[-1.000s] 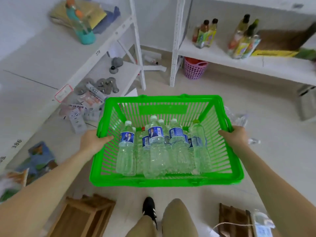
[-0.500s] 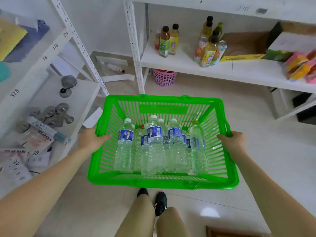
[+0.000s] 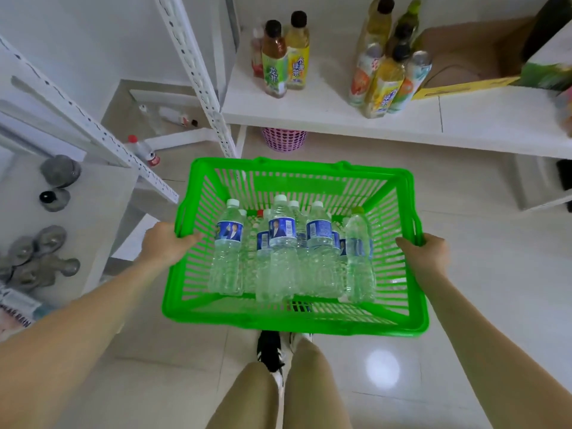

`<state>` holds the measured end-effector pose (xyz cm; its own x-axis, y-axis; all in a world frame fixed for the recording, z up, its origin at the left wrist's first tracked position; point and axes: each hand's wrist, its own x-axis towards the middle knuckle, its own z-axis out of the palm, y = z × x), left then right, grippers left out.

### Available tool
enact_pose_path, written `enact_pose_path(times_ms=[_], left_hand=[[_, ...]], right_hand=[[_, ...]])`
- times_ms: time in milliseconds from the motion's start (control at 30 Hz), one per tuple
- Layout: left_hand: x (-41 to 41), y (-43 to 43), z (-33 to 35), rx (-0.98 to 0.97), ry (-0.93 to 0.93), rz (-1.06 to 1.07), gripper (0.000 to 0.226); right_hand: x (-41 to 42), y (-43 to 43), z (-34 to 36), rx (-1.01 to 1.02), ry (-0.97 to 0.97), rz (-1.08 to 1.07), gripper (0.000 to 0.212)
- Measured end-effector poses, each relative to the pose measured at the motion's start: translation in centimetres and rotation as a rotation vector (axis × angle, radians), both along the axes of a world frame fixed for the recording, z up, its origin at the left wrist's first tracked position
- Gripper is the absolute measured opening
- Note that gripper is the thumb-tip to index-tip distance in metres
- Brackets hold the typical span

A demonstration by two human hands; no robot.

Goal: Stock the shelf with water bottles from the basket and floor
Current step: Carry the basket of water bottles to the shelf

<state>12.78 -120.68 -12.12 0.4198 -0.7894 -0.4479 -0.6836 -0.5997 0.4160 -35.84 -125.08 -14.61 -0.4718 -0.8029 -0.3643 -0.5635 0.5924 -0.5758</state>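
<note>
Floor [image 3: 495, 274], L grip [image 3: 167, 243], R grip [image 3: 424, 252] clasp basket [image 3: 294, 323]

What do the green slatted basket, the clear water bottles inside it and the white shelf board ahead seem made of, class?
Green slatted basket: moulded plastic, glossy; one even colour, thin slats. Clear water bottles: thin see-through plastic with ribbed walls, blue printed labels. White shelf board: probably painted or laminated board, smooth and matt; core unseen.

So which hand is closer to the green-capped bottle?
Right. The right hand grips the basket rim just beside the green-capped bottle; the left hand grips the opposite rim.
</note>
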Motion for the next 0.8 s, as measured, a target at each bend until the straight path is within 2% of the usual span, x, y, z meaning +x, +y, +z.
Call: enact_pose_path(times_ms=[267, 433, 600, 800], left_hand=[[-0.5, -8.1, -9.7, 0.012, -0.116, -0.025, 0.036], [-0.5, -12.6, -17.9, -0.01, -0.119, -0.03, 0.03], [0.5, -16.6, -26.0, -0.001, -0.136, -0.064, 0.034], [1.5, -20.0, -35.7, -0.088, -0.113, -0.039, 0.036]], right_hand=[[0.1, -8.4, -10.1, 0.004, 0.028, -0.006, 0.033], [0.9, -12.3, -17.4, -0.02, 0.043, -0.005, 0.035], [1.8, -15.0, -24.5, -0.023, 0.059, -0.003, 0.029], [3.0, -17.7, -33.2, -0.053, 0.107, -0.026, 0.033]])
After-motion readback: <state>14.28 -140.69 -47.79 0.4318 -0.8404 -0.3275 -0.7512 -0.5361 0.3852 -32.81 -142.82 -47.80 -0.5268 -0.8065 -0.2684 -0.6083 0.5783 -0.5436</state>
